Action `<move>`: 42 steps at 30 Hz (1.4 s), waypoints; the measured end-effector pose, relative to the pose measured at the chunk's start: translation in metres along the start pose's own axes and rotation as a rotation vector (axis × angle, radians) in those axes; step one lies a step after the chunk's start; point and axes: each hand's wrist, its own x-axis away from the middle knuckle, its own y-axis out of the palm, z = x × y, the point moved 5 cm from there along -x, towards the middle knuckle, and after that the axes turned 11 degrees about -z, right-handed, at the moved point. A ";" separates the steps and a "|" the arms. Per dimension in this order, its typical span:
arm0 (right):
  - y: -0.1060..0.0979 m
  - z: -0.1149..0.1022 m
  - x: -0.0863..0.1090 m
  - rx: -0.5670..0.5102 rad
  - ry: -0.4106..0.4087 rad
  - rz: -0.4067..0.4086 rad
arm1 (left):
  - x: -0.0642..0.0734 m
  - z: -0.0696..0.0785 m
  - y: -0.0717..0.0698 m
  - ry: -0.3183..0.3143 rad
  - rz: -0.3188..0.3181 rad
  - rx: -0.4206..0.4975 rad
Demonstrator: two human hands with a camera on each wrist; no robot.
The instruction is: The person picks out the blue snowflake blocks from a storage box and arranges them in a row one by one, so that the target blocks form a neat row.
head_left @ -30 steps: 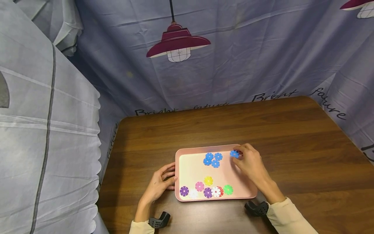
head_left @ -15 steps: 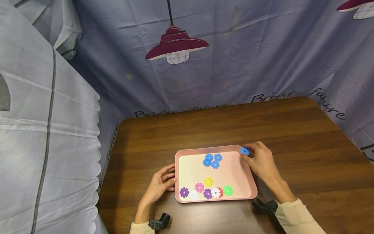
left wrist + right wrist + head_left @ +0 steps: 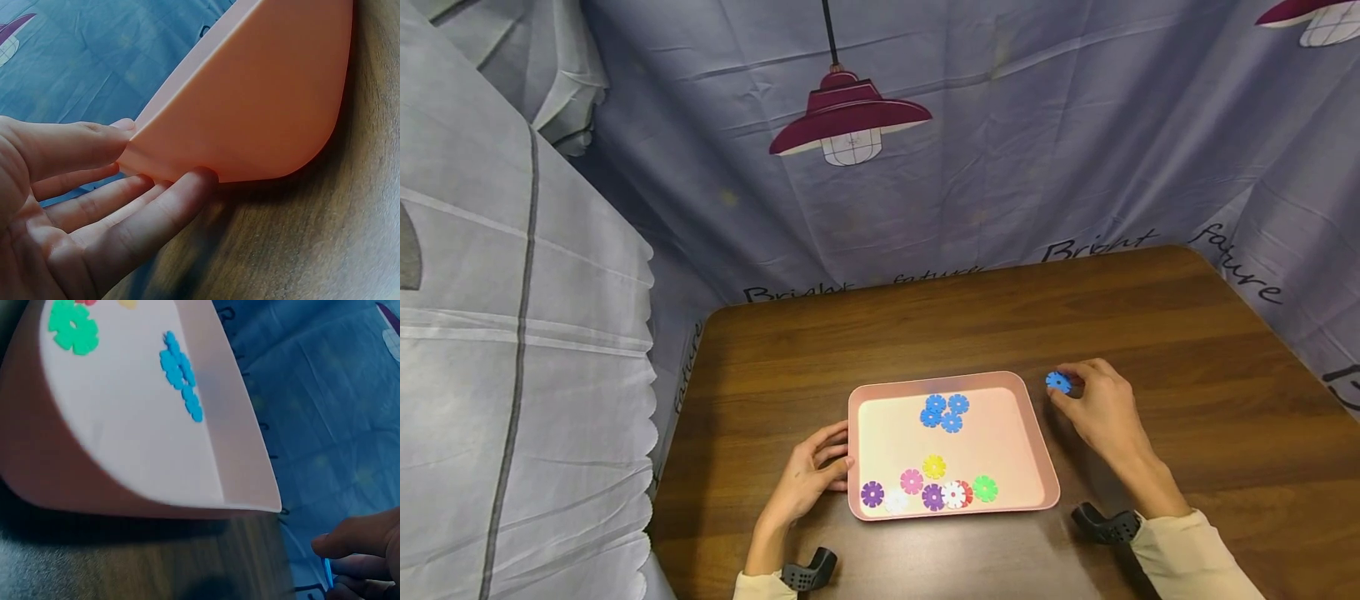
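Note:
My right hand (image 3: 1101, 406) pinches a blue notched plastic disc (image 3: 1058, 382) between thumb and fingers, just beyond the right side of a pink tray (image 3: 1043, 450). The right wrist view shows this disc edge-on as a thin blue strip. My left hand (image 3: 807, 469) holds the tray's left side, with the thumb (image 3: 94, 140) at the rim and the fingertips against the outer wall. Inside the tray, a cluster of blue discs (image 3: 936, 404) lies near the far side. Yellow (image 3: 935, 467), pink (image 3: 912, 481), purple (image 3: 872, 494), white, red and green (image 3: 985, 488) discs lie towards the near side.
The tray stands on a brown wooden table (image 3: 790, 350). Behind the table hangs a blue-grey curtain (image 3: 985, 150) with printed lamps and lettering. A pale cloth (image 3: 580, 358) hangs along the left. Both wrists wear a black device (image 3: 808, 571).
The right hand has carried the blue disc rightward from inside the tray, across the rim, to outside it. The left hand stays at the tray's left side.

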 end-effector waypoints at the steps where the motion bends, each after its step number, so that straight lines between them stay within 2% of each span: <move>1: 0.000 0.001 0.000 0.003 0.001 0.002 | 0.000 0.000 0.000 0.000 0.001 0.000; 26: 0.007 0.028 0.013 0.019 0.033 0.010 | 0.000 -0.002 -0.001 0.000 0.002 0.010; 42: 0.018 0.034 0.017 0.013 0.041 -0.035 | -0.001 -0.001 -0.001 0.002 0.001 0.027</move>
